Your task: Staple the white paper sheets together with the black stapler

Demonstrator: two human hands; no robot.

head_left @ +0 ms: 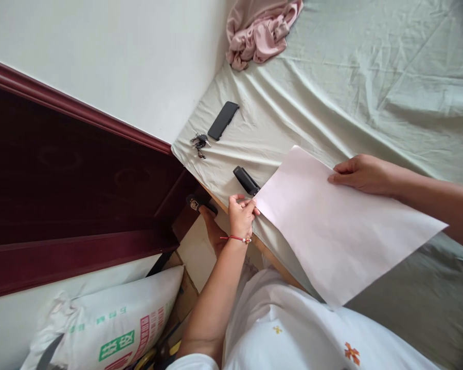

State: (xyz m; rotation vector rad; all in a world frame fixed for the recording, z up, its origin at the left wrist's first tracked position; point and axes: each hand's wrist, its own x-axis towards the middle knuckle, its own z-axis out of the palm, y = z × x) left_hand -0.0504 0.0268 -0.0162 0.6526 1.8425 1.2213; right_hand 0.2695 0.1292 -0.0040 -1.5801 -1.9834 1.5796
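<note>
A white sheet of paper [343, 231] spans the space between my two hands, above the cloth-covered bed. My left hand [242, 210], with a red string bracelet at the wrist, pinches the paper's left corner. My right hand [364, 174] grips the far edge, thumb on top and the other fingers partly hidden. Just beyond my left fingers, a black stapler [246, 180] lies on the cloth, its near end touching or partly hidden by the paper's corner. I cannot tell whether there is more than one sheet.
A black phone [223, 121] and a bunch of keys [199, 143] lie near the bed's corner. Crumpled pink cloth [260, 38] rests farther back on the pale green sheet [332, 103]. A dark red door [61, 169] and a printed white sack [116, 318] stand at the left.
</note>
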